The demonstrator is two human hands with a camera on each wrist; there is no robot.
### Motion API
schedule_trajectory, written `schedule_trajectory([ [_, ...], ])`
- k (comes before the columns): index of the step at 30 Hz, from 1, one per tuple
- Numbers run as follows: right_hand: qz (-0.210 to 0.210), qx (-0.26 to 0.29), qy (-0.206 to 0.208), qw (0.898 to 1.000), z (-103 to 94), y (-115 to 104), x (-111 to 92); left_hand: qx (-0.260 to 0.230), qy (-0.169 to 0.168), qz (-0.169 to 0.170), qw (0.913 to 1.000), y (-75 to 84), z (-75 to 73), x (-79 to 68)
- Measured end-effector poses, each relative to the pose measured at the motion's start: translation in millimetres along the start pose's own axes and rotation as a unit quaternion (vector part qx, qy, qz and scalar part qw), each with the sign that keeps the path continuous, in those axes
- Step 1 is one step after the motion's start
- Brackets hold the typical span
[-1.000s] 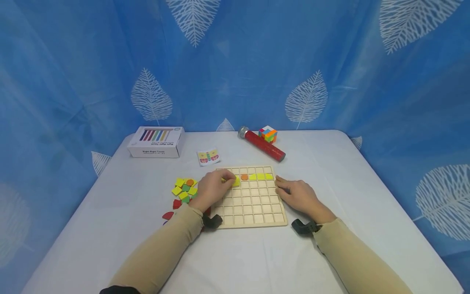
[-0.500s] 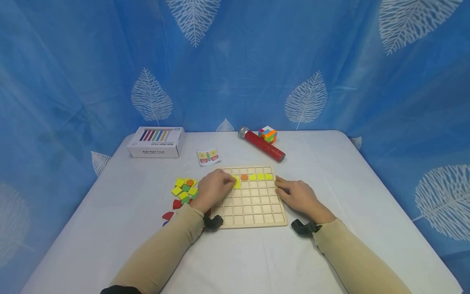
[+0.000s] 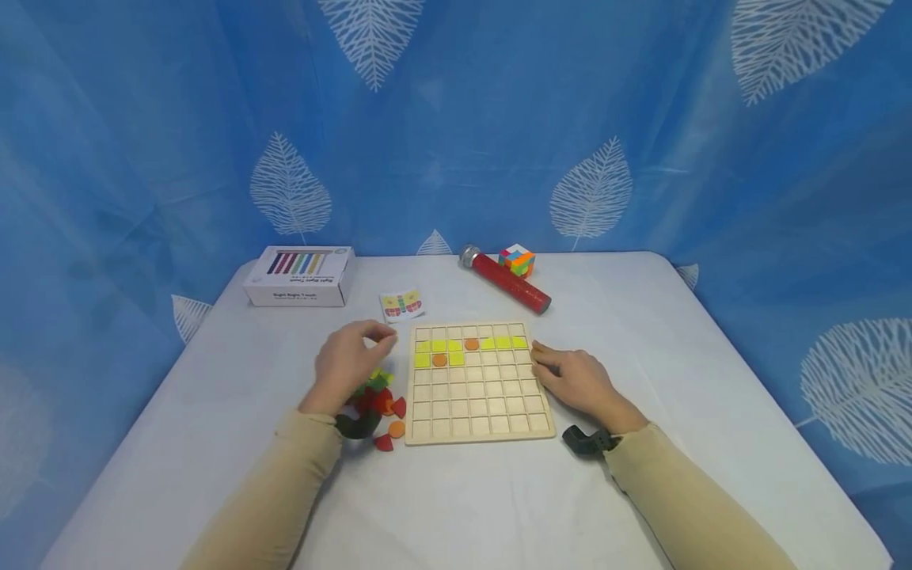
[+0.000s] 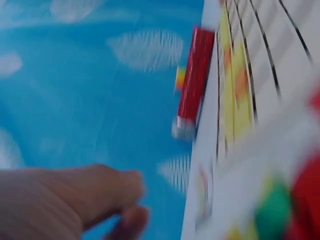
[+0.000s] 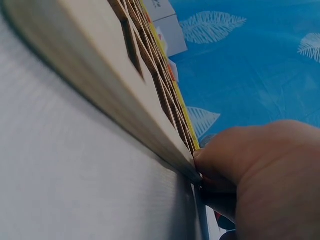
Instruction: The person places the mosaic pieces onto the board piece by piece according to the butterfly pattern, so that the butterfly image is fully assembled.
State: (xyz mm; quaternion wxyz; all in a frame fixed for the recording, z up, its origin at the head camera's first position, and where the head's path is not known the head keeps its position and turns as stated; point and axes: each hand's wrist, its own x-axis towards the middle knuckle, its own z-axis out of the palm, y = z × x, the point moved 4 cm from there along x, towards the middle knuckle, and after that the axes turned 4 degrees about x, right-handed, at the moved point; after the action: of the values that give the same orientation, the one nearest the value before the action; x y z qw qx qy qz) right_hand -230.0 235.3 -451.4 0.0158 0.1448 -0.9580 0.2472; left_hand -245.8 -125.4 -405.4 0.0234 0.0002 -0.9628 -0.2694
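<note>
In the head view, a wooden grid board (image 3: 484, 396) lies mid-table, its upper rows set with yellow pieces (image 3: 457, 359) and orange discs (image 3: 439, 360). To its left my left hand (image 3: 349, 360) is raised over a heap of loose pieces, partly hiding them. Its thumb and index finger are bent toward each other with a gap, and no piece shows between them in the left wrist view. The fingertips of my right hand (image 3: 579, 380) touch the board's right edge; the right wrist view shows the thumb tip right at the rim.
Red pieces (image 3: 384, 442) and an orange disc (image 3: 396, 429) lie left of the board. Behind it are a patterned card (image 3: 402, 305), a red microphone-like tube (image 3: 509, 281) and a puzzle cube (image 3: 518, 260). A white box (image 3: 299, 277) stands at the back left, before a blue curtain.
My left hand has let go of a yellow piece, now lying in the board's third row, and moved left off the board to the heap. My right hand stays at the edge.
</note>
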Motion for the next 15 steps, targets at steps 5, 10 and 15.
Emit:
schedule_trajectory([
  [5, 0.007, -0.005, 0.004, 1.000, 0.6, 0.8, -1.6, 0.019, -0.028, -0.079, 0.9963, -49.4, -12.3, -10.2],
  [10, -0.001, -0.008, 0.006, 1.000, 0.3, 0.8, -1.4, 0.043, -0.045, -0.105, 0.9925, -58.3, -3.0, -10.6],
  [15, -0.004, -0.006, 0.003, 1.000, 1.5, -0.1, 0.7, 0.066, -0.037, -0.114, 0.9906, -55.7, 1.2, -7.2],
])
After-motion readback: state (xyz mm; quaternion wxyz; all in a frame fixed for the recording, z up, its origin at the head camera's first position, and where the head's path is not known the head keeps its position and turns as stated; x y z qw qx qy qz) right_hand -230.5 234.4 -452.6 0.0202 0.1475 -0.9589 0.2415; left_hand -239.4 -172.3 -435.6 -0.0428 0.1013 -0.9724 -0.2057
